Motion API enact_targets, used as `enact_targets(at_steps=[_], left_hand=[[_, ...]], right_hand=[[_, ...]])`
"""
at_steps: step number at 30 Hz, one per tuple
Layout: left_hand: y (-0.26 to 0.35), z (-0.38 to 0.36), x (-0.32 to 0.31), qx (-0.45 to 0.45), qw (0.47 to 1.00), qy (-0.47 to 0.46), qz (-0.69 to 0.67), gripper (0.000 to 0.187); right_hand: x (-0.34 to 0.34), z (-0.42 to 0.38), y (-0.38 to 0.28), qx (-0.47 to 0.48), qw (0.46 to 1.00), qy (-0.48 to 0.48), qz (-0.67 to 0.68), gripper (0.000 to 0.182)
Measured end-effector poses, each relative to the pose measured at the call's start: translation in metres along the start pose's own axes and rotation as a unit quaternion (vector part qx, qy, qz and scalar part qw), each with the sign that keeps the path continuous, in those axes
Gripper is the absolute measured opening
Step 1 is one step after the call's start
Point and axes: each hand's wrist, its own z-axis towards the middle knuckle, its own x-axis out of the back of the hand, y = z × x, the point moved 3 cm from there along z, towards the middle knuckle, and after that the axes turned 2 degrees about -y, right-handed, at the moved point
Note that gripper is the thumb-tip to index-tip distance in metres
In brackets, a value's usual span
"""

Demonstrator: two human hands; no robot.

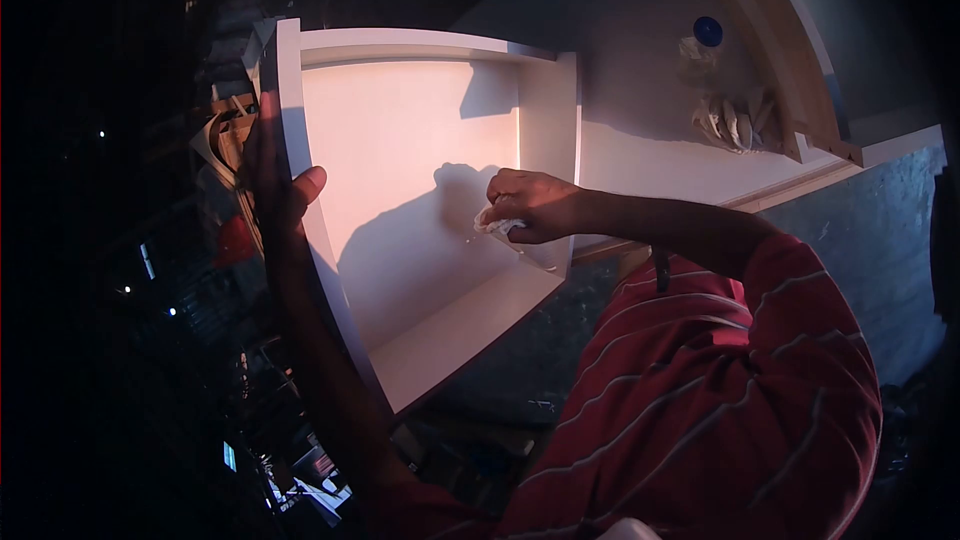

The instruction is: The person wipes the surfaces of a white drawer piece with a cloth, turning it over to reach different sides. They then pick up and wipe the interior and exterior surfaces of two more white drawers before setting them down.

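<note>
A white, open-topped drawer (545, 130) stands tilted in front of me, its inside facing my head. My left hand (285, 185) grips its left side panel, thumb over the edge and fingers along the outer face. Inside the drawer, my right hand (535, 205) is closed around a crumpled white rag (496, 223). The rag is near the bottom panel, toward the right front corner, and the hand throws a shadow there. Small pale specks show just beside the rag.
Right of the drawer is a larger white furniture piece (640, 155) with a wooden edge. On it are a clear container with a blue cap (708, 32) and a crumpled pale cloth or glove (727, 124). A red object (234, 240) and clutter lie in the dark at left.
</note>
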Motion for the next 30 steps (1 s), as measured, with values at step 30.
enact_targets(at_steps=[30], left_hand=[[0.042, -0.008, -0.013, 0.067, 0.997, 0.043, -0.011, 0.096]], right_hand=[[0.075, -0.033, 0.157, -0.300, 0.815, 0.061, -0.492, 0.037]])
